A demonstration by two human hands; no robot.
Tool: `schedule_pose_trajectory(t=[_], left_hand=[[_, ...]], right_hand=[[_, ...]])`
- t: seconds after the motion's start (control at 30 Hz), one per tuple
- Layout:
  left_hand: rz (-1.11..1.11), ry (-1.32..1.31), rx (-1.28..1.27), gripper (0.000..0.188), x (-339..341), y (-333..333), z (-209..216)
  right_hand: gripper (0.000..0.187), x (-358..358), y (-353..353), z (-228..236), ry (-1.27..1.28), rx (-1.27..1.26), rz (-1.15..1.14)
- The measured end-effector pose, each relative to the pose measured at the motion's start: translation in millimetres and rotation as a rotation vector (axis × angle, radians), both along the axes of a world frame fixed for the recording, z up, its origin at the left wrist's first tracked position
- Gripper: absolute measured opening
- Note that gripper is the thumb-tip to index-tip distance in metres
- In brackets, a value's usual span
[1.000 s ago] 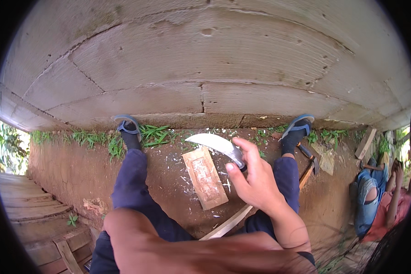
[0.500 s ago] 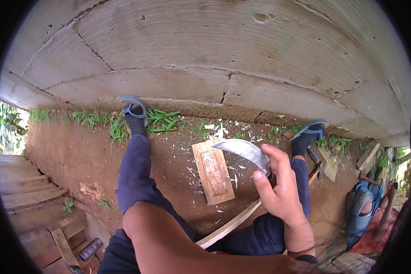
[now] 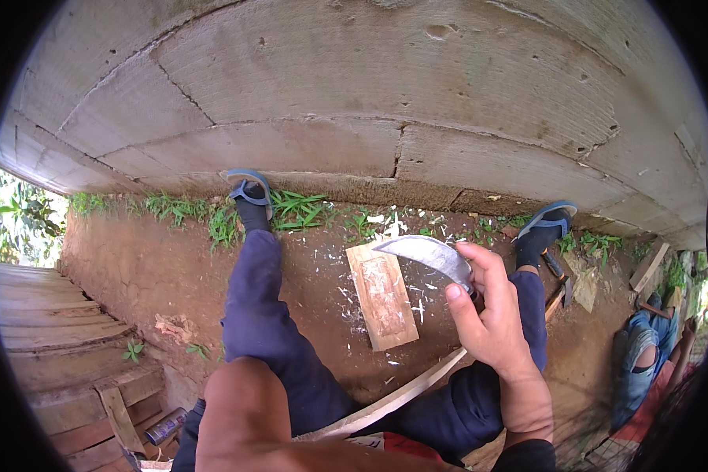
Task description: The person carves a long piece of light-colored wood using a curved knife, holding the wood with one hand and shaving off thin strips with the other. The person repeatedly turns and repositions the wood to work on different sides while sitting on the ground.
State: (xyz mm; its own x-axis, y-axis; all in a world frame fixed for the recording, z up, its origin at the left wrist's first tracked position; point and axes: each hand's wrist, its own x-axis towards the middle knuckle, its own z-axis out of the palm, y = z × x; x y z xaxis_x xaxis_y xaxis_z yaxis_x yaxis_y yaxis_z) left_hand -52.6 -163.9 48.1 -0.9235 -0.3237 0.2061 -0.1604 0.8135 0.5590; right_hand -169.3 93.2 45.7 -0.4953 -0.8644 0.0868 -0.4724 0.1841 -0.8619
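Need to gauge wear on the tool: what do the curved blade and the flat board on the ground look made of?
The curved blade in the right hand looks like dull grey metal, worn and unpolished. The board looks like pale raw wood, unpainted, with light shavings scattered around it.

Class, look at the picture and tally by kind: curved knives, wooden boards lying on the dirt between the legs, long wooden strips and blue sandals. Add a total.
Curved knife, held in the right hand: 1
Wooden board on the dirt: 1
Long wooden strip: 1
Blue sandals: 2
Total: 5
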Motion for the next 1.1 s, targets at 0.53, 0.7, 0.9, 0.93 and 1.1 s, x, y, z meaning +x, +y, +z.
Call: schedule_pose_trajectory(t=[0.53,0.7,0.9,0.93,1.1], left_hand=[[-0.677,0.603,0.251,0.032,41.2,134.4,62.6],[-0.805,0.762,0.292,0.031,47.2,153.8,73.8],[-0.869,0.789,0.268,0.031,37.5,163.4,91.7],[-0.869,0.793,0.267,0.031,36.5,161.4,92.5],[-0.866,0.758,0.271,0.03,36.8,161.6,105.0]], right_hand=[[0.04,3.5,-0.3,-8.9,-0.011,0.013,0.043],[0.038,7.2,-6.2,-6.0,-0.003,0.045,0.078],[0.039,2.4,2.5,6.9,0.038,0.022,0.128],[0.038,1.8,4.0,7.0,0.051,0.001,0.131],[0.033,-1.1,8.5,9.2,0.089,-0.087,0.093]])
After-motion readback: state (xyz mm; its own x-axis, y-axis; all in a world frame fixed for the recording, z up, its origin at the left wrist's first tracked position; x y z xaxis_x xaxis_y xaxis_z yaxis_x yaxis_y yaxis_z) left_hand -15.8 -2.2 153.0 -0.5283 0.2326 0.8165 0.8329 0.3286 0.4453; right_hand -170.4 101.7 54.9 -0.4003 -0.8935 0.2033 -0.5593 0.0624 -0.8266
